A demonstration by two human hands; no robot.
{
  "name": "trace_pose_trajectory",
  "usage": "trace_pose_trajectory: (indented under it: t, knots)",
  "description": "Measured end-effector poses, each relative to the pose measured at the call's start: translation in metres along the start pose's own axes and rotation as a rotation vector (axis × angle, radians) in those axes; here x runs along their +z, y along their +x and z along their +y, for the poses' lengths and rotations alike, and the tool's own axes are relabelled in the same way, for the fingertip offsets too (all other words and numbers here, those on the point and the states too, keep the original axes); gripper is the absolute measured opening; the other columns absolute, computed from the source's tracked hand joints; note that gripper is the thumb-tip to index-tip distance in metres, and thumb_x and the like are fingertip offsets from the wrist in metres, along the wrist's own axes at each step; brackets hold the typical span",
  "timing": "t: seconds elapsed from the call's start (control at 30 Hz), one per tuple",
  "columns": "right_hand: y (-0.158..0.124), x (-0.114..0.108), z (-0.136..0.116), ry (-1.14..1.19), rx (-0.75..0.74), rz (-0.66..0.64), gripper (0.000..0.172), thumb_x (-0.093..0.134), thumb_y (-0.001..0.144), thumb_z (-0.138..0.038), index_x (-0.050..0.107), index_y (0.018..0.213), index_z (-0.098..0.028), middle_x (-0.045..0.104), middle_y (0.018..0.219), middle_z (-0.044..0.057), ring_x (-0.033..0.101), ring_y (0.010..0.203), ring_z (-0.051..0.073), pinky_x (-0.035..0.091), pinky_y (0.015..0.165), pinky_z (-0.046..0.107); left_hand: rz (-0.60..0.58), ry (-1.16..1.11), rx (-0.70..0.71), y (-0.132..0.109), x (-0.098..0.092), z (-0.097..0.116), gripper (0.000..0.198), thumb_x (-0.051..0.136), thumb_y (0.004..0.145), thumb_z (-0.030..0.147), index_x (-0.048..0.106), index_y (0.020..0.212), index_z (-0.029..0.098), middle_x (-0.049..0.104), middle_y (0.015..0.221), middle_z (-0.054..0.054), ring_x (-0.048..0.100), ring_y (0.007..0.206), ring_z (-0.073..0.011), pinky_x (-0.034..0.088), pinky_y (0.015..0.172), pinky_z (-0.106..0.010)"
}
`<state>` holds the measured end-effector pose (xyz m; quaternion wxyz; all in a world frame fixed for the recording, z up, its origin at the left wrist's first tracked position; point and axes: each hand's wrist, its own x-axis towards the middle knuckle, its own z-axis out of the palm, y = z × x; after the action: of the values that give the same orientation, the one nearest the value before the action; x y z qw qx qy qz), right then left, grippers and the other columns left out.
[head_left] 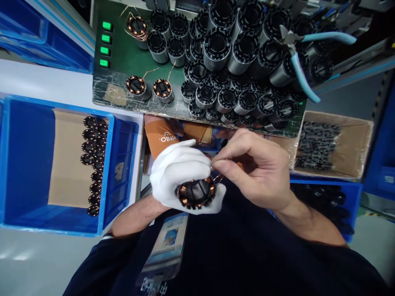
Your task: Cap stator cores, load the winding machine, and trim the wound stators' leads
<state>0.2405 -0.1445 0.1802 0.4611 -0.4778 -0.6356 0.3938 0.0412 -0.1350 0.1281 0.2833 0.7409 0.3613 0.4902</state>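
My left hand [180, 172], in a white glove, is wrapped round a motor stator [196, 194] with copper windings and a black slotted end ring. The stator's open end faces up toward me. Bare, my right hand [256, 166] pinches thin copper wire [218, 177] between thumb and forefinger, just right of the stator. The wire runs from the stator's edge to those fingertips. Ahead, on the green bench, stand two wound stators [163, 90] with twisted wire leads pointing up. Another wound stator [137, 26] with loose wire loops stands farther back.
Many unwound stators [217, 49] crowd the bench. Blue-handled cutters [298, 53] lie on top of them. A blue bin [105, 176] at left holds wound stators on cardboard. At right are a carton [345, 144] of metal cores and a blue bin [354, 209] of black parts.
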Motion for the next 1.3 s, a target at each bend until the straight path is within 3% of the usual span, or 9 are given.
trace_pose_trajectory:
  t: [0.2, 0.3, 0.43, 0.63, 0.8, 0.87, 1.03, 1.17, 1.3]
  knots:
    - [-0.007, -0.032, -0.007, -0.085, 0.035, 0.250, 0.011, 0.086, 0.105, -0.025, 0.079, 0.108, -0.033, 0.078, 0.093, -0.002, 0.067, 0.063, 0.016, 0.059, 0.060, 0.037, 0.079, -0.140, -0.055, 0.014, -0.007, 0.002, 0.042, 0.086, 0.069, 0.026, 0.067, 0.107, 0.024, 0.074, 0.090, 0.000, 0.071, 0.075, -0.0186, 0.061, 0.070, -0.037]
    - [-0.006, -0.043, -0.012, -0.432, -0.271, -0.020, 0.028, 0.090, 0.102, -0.022, 0.084, 0.124, -0.039, 0.088, 0.116, -0.002, 0.076, 0.076, 0.019, 0.061, 0.066, 0.040, -0.045, -0.114, -0.085, 0.019, -0.016, 0.008, 0.038, 0.083, 0.067, 0.023, 0.065, 0.101, 0.024, 0.068, 0.093, -0.002, 0.066, 0.080, -0.0183, 0.056, 0.070, -0.036]
    - [0.000, -0.046, 0.003, -0.619, -0.493, -0.384, 0.016, 0.071, 0.115, -0.028, 0.086, 0.116, -0.034, 0.091, 0.122, -0.003, 0.082, 0.089, 0.019, 0.065, 0.076, 0.037, -0.211, 0.065, -0.096, 0.018, -0.026, 0.010, 0.039, 0.085, 0.075, 0.025, 0.066, 0.109, 0.028, 0.074, 0.101, -0.002, 0.072, 0.085, -0.0213, 0.060, 0.075, -0.040]
    - [-0.006, -0.033, 0.010, -0.568, -0.103, -0.413, 0.053, 0.058, 0.114, -0.014, 0.057, 0.167, -0.013, 0.063, 0.172, 0.021, 0.066, 0.155, 0.033, 0.060, 0.126, 0.050, -0.484, 0.631, 0.186, 0.020, -0.025, 0.005, 0.019, 0.075, 0.095, 0.029, 0.074, 0.111, 0.020, 0.079, 0.100, -0.010, 0.076, 0.081, -0.0284, 0.052, 0.068, -0.043]
    - [-0.003, -0.028, -0.005, -0.533, 0.146, -0.710, 0.022, 0.055, 0.112, -0.015, 0.064, 0.131, -0.013, 0.081, 0.106, 0.009, 0.075, 0.079, 0.024, 0.054, 0.068, 0.038, -0.536, 0.525, 0.250, 0.025, -0.018, 0.014, 0.018, 0.073, 0.093, 0.027, 0.077, 0.109, 0.020, 0.080, 0.102, -0.009, 0.076, 0.082, -0.0267, 0.054, 0.070, -0.042]
    - [0.001, -0.035, -0.012, -0.454, 0.147, -0.735, 0.005, 0.057, 0.113, -0.017, 0.060, 0.111, -0.020, 0.074, 0.095, 0.003, 0.066, 0.070, 0.019, 0.045, 0.065, 0.035, -0.515, 0.394, 0.252, 0.027, -0.020, 0.015, 0.021, 0.077, 0.091, 0.029, 0.076, 0.112, 0.024, 0.080, 0.103, -0.006, 0.077, 0.084, -0.0246, 0.056, 0.073, -0.040]
    - [0.009, -0.049, -0.031, -0.192, 0.007, -0.697, 0.022, 0.060, 0.120, -0.025, 0.056, 0.099, -0.025, 0.066, 0.089, -0.004, 0.058, 0.070, 0.011, 0.042, 0.065, 0.027, -0.365, -0.009, 0.201, 0.034, -0.036, 0.014, 0.036, 0.092, 0.079, 0.043, 0.075, 0.109, 0.033, 0.077, 0.097, 0.002, 0.076, 0.082, -0.0210, 0.060, 0.115, -0.051]
    - [0.020, -0.051, -0.035, -0.157, -0.134, -0.669, 0.023, 0.056, 0.122, -0.026, 0.061, 0.099, -0.027, 0.064, 0.087, -0.002, 0.057, 0.072, 0.014, 0.043, 0.066, 0.029, -0.313, -0.255, -0.053, 0.041, -0.036, 0.008, 0.035, 0.096, 0.077, 0.051, 0.082, 0.106, 0.036, 0.079, 0.098, -0.001, 0.078, 0.087, -0.0255, 0.066, 0.103, -0.052]
    - [0.028, -0.054, -0.022, -0.296, -0.247, -0.692, 0.029, 0.048, 0.113, -0.011, 0.062, 0.093, -0.027, 0.054, 0.080, -0.001, 0.045, 0.071, 0.017, 0.036, 0.064, 0.033, -0.703, -0.643, -0.620, 0.035, -0.016, -0.018, 0.054, 0.066, 0.100, 0.075, 0.085, 0.100, 0.025, 0.079, 0.078, -0.008, 0.073, 0.058, -0.0256, 0.062, 0.055, -0.041]
